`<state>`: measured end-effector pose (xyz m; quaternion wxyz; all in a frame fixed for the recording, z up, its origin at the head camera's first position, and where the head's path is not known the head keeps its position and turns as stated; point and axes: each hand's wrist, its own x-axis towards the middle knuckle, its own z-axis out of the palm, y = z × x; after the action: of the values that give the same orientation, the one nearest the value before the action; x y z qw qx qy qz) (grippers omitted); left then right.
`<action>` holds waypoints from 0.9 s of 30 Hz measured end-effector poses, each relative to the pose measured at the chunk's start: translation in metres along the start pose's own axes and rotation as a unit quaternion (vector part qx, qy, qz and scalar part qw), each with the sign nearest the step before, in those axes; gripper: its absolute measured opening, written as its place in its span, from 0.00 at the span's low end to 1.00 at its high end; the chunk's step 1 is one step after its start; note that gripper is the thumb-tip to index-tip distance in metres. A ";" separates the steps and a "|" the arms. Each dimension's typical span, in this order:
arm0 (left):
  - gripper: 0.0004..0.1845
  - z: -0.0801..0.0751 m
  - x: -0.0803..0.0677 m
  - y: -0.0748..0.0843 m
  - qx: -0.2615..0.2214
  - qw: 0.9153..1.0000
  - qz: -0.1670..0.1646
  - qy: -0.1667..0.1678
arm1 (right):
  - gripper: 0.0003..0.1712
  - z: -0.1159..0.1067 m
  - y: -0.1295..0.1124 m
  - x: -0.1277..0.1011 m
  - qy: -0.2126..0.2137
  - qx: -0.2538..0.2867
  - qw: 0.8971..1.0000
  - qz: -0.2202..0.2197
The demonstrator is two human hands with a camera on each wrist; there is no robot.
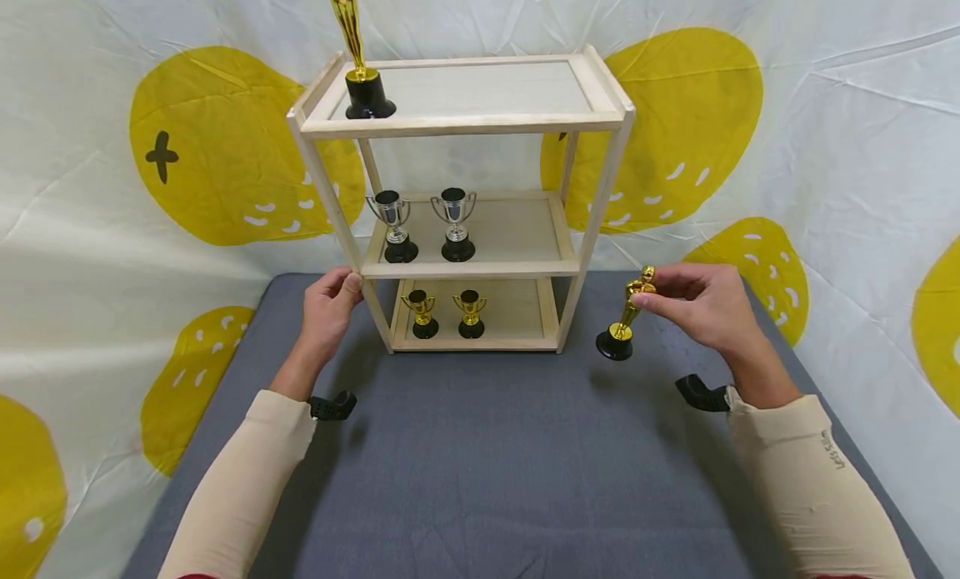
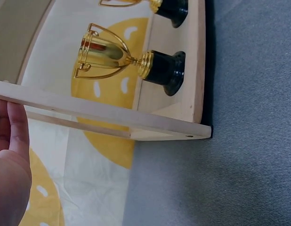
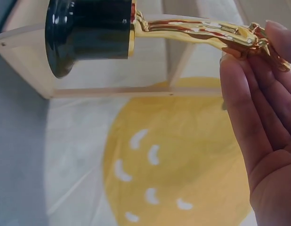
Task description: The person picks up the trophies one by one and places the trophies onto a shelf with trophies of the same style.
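The small gold statuette [image 1: 627,316] is off the shelf unit, out to its right, with its black base [image 1: 614,344] low over the grey mat [image 1: 480,462]; whether the base touches the mat cannot be told. It leans, head tilted toward the right hand [image 1: 701,304]. That hand pinches it at the head between fingertips [image 3: 239,70] and thumb, a high and narrow hold with all the weight hanging below.

The left hand [image 1: 330,308] is wrapped round the front left post of the wooden shelf unit [image 1: 465,129], level with the middle shelf, thumb on the front face. The hands are well apart, one on each side of the unit.

Findings on the unit: a taller gold statuette [image 1: 358,54] stands at the left end of the top shelf, the remainder of which is bare. Two silver cups [image 1: 423,221] occupy the middle shelf, two gold cups [image 1: 446,312] the bottom shelf, each pair toward the left.

Recommendations, as judgement: a hold at the head lets the base swing, so a grip lower on the body would be advisable before any lift. The figure should be brought upright before it is set down anywhere. The raised rim of the top shelf could catch the base. The left hand's brace on the post looks sound and should prevent the light frame from shifting if knocked.
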<state>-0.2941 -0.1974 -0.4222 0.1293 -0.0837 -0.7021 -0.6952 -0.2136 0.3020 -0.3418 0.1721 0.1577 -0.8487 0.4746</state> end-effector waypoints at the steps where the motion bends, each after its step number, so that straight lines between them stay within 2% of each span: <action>1: 0.07 0.000 0.000 0.000 0.001 1.000 0.000 0.000 | 0.14 -0.001 -0.003 0.002 0.000 0.002 1.000 -0.005; 12: 0.07 -0.001 0.000 -0.002 0.001 1.000 -0.003 0.006 | 0.15 -0.009 -0.030 0.020 0.004 0.026 0.997 -0.076; 17: 0.07 -0.001 0.001 -0.003 0.005 1.000 0.000 0.008 | 0.15 -0.011 -0.037 0.024 0.007 0.021 0.997 -0.076; 24: 0.11 -0.001 0.002 -0.003 0.016 1.000 -0.006 0.005 | 0.15 -0.014 -0.044 0.031 -0.001 0.100 0.988 -0.122; 27: 0.16 -0.001 0.003 -0.004 0.026 1.000 -0.007 0.004 | 0.15 -0.015 -0.049 0.034 0.000 0.097 0.987 -0.126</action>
<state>-0.2975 -0.1990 -0.4247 0.1295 -0.0727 -0.7200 -0.6779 -0.2204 0.2863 -0.2826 0.2143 0.2791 -0.7720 0.5293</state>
